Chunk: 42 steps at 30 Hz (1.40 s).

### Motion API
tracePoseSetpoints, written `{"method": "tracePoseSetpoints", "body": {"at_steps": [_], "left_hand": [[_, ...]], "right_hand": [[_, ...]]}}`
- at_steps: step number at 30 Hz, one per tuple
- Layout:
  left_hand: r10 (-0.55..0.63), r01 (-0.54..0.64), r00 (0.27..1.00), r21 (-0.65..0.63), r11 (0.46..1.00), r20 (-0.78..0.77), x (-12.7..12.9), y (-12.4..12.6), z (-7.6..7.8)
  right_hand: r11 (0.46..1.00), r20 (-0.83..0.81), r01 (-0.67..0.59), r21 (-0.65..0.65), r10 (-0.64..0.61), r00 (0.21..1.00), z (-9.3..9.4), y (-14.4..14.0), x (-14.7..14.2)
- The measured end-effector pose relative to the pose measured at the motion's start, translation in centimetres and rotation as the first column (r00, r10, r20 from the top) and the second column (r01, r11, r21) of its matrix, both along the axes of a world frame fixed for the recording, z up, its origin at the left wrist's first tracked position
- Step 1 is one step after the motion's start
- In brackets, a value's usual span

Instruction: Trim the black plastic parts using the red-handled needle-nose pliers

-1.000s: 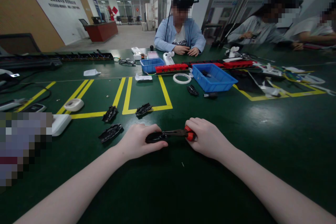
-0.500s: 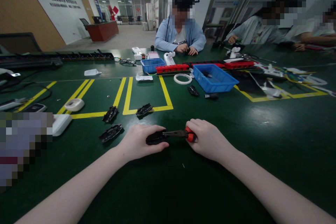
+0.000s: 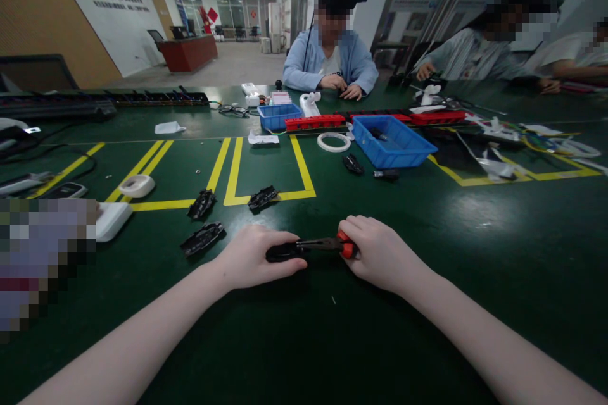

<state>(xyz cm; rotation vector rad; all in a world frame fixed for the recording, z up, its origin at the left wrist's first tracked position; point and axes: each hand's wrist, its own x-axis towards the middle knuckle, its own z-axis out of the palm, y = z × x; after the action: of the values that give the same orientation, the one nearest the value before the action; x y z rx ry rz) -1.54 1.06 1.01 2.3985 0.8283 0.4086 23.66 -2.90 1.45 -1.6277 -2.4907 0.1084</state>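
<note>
Green table [image 3: 266, 348]: yellow tape [image 3: 164, 205], black parts [image 3: 203, 238], blue bins [image 3: 399, 155], white ring [image 3: 321, 143].

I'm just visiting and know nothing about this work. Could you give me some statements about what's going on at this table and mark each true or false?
1. The right hand holds the pliers. True.
2. The left hand is empty. False: it holds a black part.
3. The pliers point toward the black part. True.
4. The thin white ring lies inside the large blue bin. False: the ring lies on the table, to the left of the bin in the picture.
5. The person across the table wears a light blue jacket. True.
</note>
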Motion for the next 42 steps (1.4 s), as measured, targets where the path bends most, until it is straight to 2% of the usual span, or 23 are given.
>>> {"method": "tracePoseSetpoints", "body": {"at_steps": [9,22,37,42], "left_hand": [[-0.030,0.030,0.999,0.006,1.000,-0.019,-0.14,0.14,-0.12],[0.018,-0.017,0.999,0.024,1.000,-0.048,-0.06,0.05,-0.33],[0.033,-0.036,0.998,-0.045,0.998,-0.055,0.13,0.20,-0.18],[0.062,-0.063,0.994,-0.009,0.998,-0.090,0.12,0.10,-0.28]], "right_hand": [[1.000,0.002,-0.001,-0.006,0.001,1.000,-0.10,0.04,0.09],[0.999,0.000,0.021,-0.034,-0.021,1.000,0.05,0.00,-0.01],[0.998,0.009,0.033,-0.047,-0.032,0.999,0.11,0.01,-0.06],[0.999,0.019,0.034,-0.042,-0.033,0.999,0.10,0.04,-0.07]]}}
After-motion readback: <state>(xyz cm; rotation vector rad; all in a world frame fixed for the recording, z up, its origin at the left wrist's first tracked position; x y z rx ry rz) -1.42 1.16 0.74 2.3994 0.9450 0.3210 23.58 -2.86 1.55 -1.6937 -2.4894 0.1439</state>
